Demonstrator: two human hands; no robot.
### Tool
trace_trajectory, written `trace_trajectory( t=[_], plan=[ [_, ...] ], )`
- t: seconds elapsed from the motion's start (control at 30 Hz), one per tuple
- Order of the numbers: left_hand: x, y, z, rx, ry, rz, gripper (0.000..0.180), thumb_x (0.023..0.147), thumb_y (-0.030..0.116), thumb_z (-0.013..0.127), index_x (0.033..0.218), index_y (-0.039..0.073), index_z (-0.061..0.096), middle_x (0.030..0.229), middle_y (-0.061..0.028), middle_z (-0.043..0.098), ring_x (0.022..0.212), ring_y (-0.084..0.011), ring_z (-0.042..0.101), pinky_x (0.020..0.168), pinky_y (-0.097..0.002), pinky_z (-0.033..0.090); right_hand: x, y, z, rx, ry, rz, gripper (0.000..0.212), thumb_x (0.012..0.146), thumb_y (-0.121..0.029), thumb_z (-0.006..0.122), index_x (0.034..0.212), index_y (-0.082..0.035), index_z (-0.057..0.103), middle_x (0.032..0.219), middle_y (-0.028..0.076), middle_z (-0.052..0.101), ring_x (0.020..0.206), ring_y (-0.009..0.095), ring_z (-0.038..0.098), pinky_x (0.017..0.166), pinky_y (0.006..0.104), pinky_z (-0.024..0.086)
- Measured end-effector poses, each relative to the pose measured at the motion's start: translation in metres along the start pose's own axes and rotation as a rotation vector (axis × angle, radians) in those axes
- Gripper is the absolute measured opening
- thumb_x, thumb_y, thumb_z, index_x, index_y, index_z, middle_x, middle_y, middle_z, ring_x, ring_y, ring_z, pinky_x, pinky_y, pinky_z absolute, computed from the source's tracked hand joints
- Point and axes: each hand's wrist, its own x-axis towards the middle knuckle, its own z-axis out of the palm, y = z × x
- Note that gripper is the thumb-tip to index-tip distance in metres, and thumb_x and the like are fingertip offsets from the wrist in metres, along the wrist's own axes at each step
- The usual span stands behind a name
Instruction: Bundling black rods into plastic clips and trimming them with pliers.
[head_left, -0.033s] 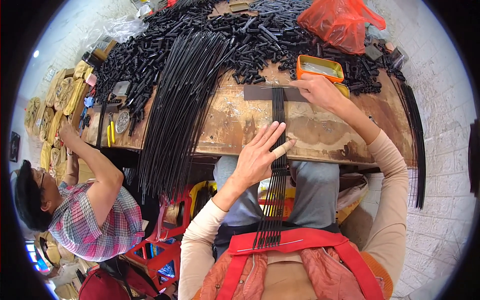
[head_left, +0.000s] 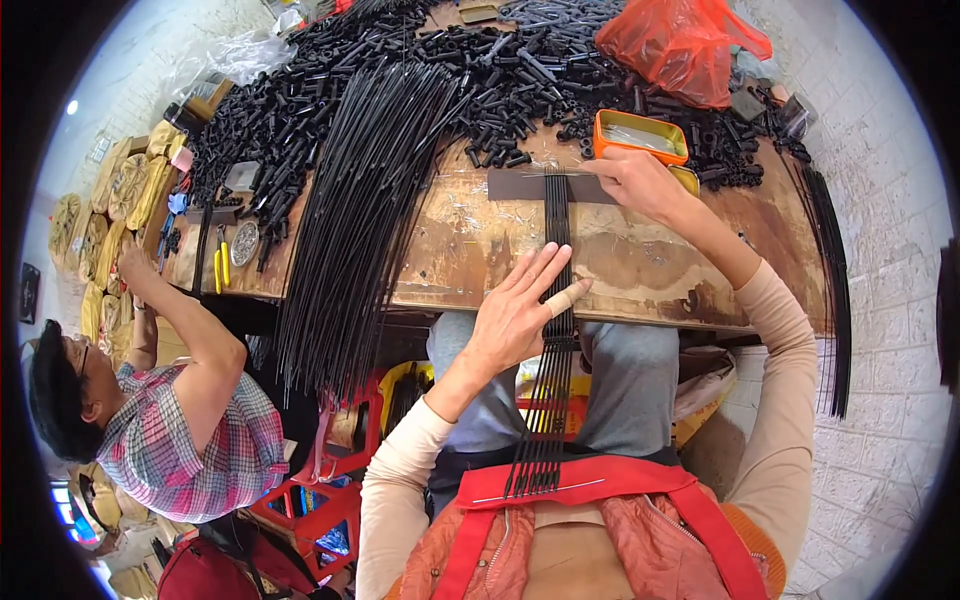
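My left hand [head_left: 515, 312] lies flat, fingers stretched out, across a row of thin black rods [head_left: 557, 215]; a beige wrap circles one finger. The rods run from the table over its front edge to my lap, where a thin metal wire [head_left: 540, 491] crosses their near ends on a red strap. At their far ends, resting on a dark flat strip [head_left: 515, 186], my right hand [head_left: 640, 184] is closed in a pinch. Another fine metal wire seems to run from its fingertips across the rods; its held end is hidden.
A large bundle of black rods [head_left: 365, 220] overhangs the table [head_left: 450, 250] at left. Small black tubular parts [head_left: 500, 90] are heaped behind. An orange-rimmed tin [head_left: 641, 136] and a red plastic bag [head_left: 680, 50] stand right. A co-worker [head_left: 190, 430] sits at left.
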Motion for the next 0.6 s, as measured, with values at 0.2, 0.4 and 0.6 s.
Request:
trace_trajectory(
  t=[0.2, 0.4, 0.6],
  plan=[
    [0.0, -0.001, 0.001, -0.007, 0.011, 0.006, 0.076, 0.062, -0.005, 0.058, 0.134, 0.022, 0.057, 0.15, -0.0146, 0.037, 0.14, -0.0315, 0.035, 0.115, -0.0442, 0.029, 0.004, 0.001, 0.003, -0.048, -0.04, 0.005, 0.033, 0.076, 0.001, 0.061, 0.108, -0.006, 0.067, 0.078, 0.015, 0.057, 0.076, 0.034, 0.061, 0.07, 0.0419, 0.048],
    [0.0, 0.0, 0.0, -0.02, 0.013, 0.003, 0.077, 0.062, -0.004, 0.058, 0.134, 0.022, 0.056, 0.15, -0.0146, 0.037, 0.14, -0.0313, 0.035, 0.115, -0.0437, 0.029, 0.007, 0.005, 0.006, -0.059, -0.051, -0.06, 0.031, 0.077, 0.001, 0.061, 0.107, -0.005, 0.066, 0.081, 0.014, 0.056, 0.078, 0.033, 0.06, 0.071, 0.041, 0.048],
    [0.001, -0.001, 0.0, 0.0, 0.002, 0.007, 0.079, 0.062, -0.004, 0.059, 0.135, 0.022, 0.055, 0.151, -0.0143, 0.036, 0.14, -0.031, 0.034, 0.115, -0.0429, 0.029, 0.01, 0.015, 0.012, -0.022, -0.029, -0.065, 0.025, 0.079, 0.0, 0.063, 0.103, -0.003, 0.066, 0.085, 0.013, 0.06, 0.081, 0.033, 0.061, 0.073, 0.0398, 0.049]
  ],
)
